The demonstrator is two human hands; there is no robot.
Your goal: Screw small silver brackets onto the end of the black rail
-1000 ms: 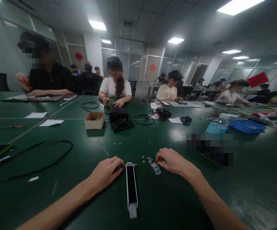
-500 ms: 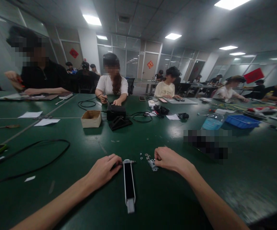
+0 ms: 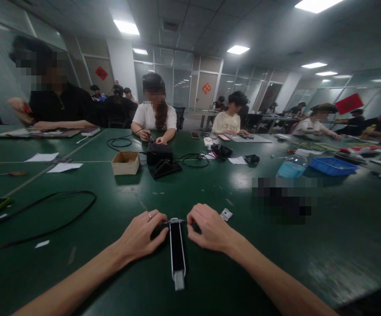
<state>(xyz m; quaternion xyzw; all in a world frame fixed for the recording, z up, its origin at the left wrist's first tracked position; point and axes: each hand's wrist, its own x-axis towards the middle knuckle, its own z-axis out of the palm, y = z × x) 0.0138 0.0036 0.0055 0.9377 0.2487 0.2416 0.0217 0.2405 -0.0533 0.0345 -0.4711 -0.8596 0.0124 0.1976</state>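
Observation:
In front of me lies a long narrow device [image 3: 177, 250] with a black face, a pale frame and a grey tip at its near end. A thin metal rod [image 3: 181, 221] runs crosswise at its far end. My left hand [image 3: 144, 232] grips the left end of this rod between thumb and fingers. Close to the rod's right end, my right hand [image 3: 206, 226] has its fingers curled together; what they hold, if anything, is hidden. Just beyond the right hand sits a small metal bracket [image 3: 226, 214] with holes. The small rings seen earlier are hidden behind that hand.
Across the green table [image 3: 118, 281] a person [image 3: 156, 109] works at a black box [image 3: 159, 153]. Nearby stands a cardboard box [image 3: 125, 163]. A black cable [image 3: 93, 204] loops on the left. A bottle [image 3: 292, 166] and a blue tray [image 3: 333, 166] stand at the right.
My right hand has moved left from the bracket to the rod's right end. The bracket has shifted right and away from me. My left hand still grips the rod, its thumb more visible.

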